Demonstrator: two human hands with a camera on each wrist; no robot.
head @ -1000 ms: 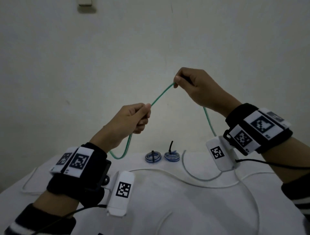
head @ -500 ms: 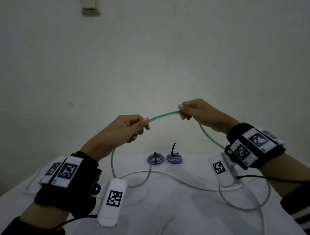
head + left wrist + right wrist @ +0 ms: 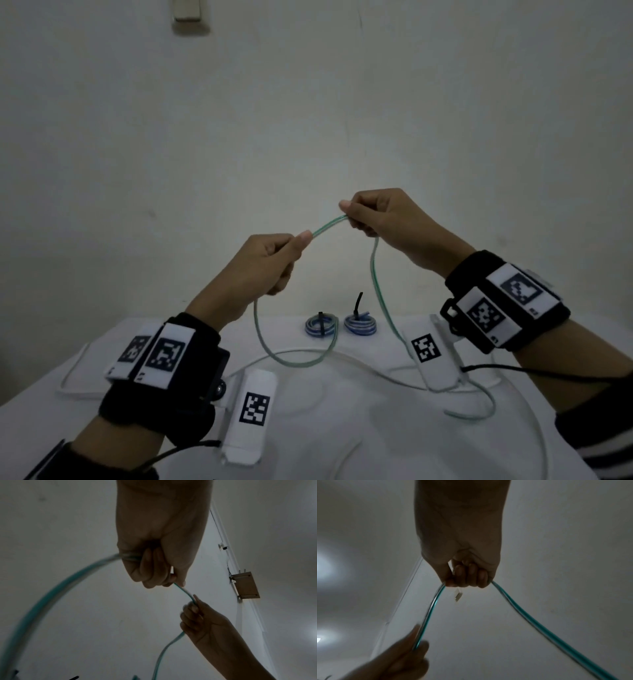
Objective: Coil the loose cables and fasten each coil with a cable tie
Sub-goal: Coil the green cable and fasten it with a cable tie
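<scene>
While both fists, left hand [image 3: 270, 263] and right hand [image 3: 383, 219], are pinching the green cable [image 3: 325, 224] at centre frame, coiling is just beginning, likely needing another loop gathered leftward.

green cable [image 3: 382, 301], blue-white striped coils [image 3: 322, 325], seemingly black ties [image 3: 358, 303], white table [image 3: 342, 428]

Bare left hand [image 3: 265, 263] and right hand [image 3: 387, 219]. Black wristbands [image 3: 161, 394] carrying white square-coded marker tags [image 3: 164, 354]. White camera pods [image 3: 251, 411] with black markers, trailing black cables [image 3: 534, 369]. Dark, white-striped sleeve cuffs [image 3: 596, 442].
</scene>
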